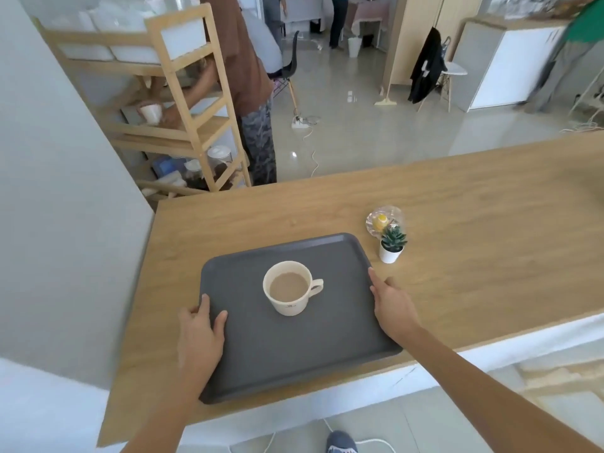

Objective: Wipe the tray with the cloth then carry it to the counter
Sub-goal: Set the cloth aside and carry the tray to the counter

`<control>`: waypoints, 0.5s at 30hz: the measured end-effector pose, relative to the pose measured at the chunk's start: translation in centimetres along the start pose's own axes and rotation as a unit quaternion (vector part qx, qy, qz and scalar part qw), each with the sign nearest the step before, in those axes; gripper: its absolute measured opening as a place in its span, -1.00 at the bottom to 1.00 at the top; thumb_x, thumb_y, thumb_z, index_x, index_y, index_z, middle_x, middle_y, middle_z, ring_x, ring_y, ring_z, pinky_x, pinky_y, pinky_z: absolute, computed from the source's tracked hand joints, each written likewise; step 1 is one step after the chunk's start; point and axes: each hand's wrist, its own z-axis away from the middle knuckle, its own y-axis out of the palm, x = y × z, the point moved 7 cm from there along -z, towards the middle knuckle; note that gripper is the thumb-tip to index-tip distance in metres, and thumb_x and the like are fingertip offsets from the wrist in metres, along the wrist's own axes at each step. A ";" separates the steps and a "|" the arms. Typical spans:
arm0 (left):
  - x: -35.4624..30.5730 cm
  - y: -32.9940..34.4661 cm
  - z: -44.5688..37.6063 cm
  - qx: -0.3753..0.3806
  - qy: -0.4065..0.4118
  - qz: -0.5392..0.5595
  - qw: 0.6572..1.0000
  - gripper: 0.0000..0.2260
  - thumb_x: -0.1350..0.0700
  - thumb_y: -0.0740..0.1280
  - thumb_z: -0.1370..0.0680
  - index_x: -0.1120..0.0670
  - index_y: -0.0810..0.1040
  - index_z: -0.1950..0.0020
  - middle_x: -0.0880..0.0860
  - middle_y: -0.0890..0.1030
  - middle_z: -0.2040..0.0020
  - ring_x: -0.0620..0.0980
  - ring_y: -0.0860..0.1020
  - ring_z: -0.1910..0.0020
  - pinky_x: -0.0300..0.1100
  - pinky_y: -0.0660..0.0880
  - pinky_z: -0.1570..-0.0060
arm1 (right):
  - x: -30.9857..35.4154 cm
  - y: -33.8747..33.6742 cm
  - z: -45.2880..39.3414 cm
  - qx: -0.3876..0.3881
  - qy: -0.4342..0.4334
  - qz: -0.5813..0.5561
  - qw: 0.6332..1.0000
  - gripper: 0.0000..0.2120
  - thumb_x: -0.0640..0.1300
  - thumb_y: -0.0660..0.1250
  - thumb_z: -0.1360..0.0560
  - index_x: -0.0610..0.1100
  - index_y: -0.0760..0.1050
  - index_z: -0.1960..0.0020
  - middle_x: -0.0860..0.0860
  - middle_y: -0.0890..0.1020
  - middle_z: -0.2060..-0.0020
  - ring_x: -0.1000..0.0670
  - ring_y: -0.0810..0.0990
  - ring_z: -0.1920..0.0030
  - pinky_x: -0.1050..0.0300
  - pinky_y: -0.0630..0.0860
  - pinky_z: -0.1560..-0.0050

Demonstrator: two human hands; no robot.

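Note:
A dark grey tray (261,361) lies on the wooden counter (474,243), its near edge over the counter's front. A cream mug (289,289) of milky coffee stands on the tray, handle to the right. My left hand (199,335) grips the tray's left rim, thumb on top. My right hand (392,305) holds the right rim. No cloth is in view.
A small potted succulent (392,245) and a clear wrapped item with a yellow piece (382,220) sit just beyond the tray's far right corner. A grey wall (58,223) borders the counter's left. Beyond stand a wooden shelf (196,125) and a person (251,93).

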 end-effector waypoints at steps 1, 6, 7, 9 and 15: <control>0.1 0.6 -0.6 0.005 -0.011 0.001 1.000 -0.47 -0.01 0.23 -0.59 0.12 0.23 -0.51 0.25 0.40 -0.22 0.17 0.43 -0.18 0.01 0.42 -0.15 | -0.3 0.3 -0.8 0.007 0.004 0.001 1.000 -0.55 -0.13 0.01 -0.64 -0.03 0.13 -0.52 -0.20 0.43 -0.06 -0.31 0.57 0.10 -0.07 0.47 0.10; 0.0 2.8 -3.7 -0.007 -0.037 0.026 0.999 -0.47 -0.03 0.23 -0.59 0.09 0.20 -0.52 0.20 0.36 -0.25 0.14 0.43 -0.23 0.03 0.41 -0.22 | -0.6 1.8 -5.1 0.047 -0.004 0.007 0.999 -0.41 -0.29 0.04 -0.56 0.01 0.03 -0.54 -0.15 0.39 -0.21 -0.24 0.56 0.01 -0.10 0.53 0.00; -0.1 3.1 -4.4 -0.006 -0.044 0.030 0.999 -0.47 -0.02 0.23 -0.59 0.09 0.20 -0.52 0.20 0.35 -0.25 0.15 0.42 -0.23 0.03 0.39 -0.25 | -0.6 2.0 -6.0 0.052 -0.003 0.008 0.999 -0.36 -0.33 0.04 -0.53 0.01 0.01 -0.55 -0.14 0.38 -0.24 -0.23 0.55 0.00 -0.10 0.53 0.00; -0.2 3.7 -5.9 -0.006 -0.051 0.035 0.998 -0.47 0.02 0.23 -0.59 0.12 0.20 -0.52 0.23 0.35 -0.24 0.16 0.41 -0.23 0.02 0.35 -0.29 | -0.3 2.3 -7.6 0.058 -0.005 0.016 0.998 -0.31 -0.37 0.04 -0.48 0.00 -0.01 -0.55 -0.15 0.36 -0.26 -0.23 0.54 0.01 -0.10 0.54 0.01; -0.9 4.6 -10.5 -0.014 -0.044 0.028 0.999 -0.49 0.04 0.24 -0.60 0.14 0.22 -0.51 0.24 0.36 -0.24 0.16 0.42 -0.21 -0.01 0.34 -0.29 | 0.6 3.1 -11.8 0.061 0.005 0.076 0.995 -0.28 -0.39 0.08 -0.49 -0.05 -0.07 -0.56 -0.19 0.38 -0.19 -0.18 0.48 0.16 -0.01 0.47 0.22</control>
